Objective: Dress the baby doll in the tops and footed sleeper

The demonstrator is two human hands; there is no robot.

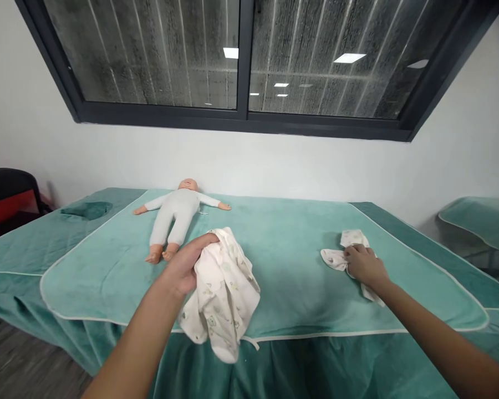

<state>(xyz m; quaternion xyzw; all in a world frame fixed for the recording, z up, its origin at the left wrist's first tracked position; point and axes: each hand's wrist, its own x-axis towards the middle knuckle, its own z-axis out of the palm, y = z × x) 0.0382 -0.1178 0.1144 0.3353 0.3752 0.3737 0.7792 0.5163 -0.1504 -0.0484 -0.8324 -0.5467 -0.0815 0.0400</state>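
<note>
My left hand (186, 263) is closed on a white printed baby garment (222, 293) and holds it up over the near side of the teal mat (291, 271); the cloth hangs down past the mat's front edge. My right hand (363, 265) rests on a second small white printed garment (344, 250) lying flat on the mat's right part, fingers curled onto the cloth. A baby doll (175, 215) in a white bodysuit lies on its back at the far left of the mat, arms spread, feet towards me, just beyond my left hand.
The mat lies on a darker teal bed cover (20, 249), which bears a folded teal cloth (87, 209) at far left. A black and red chair (6, 197) stands at the left edge. Another teal-covered bed (482, 219) is at right. A dark window (241, 55) is above.
</note>
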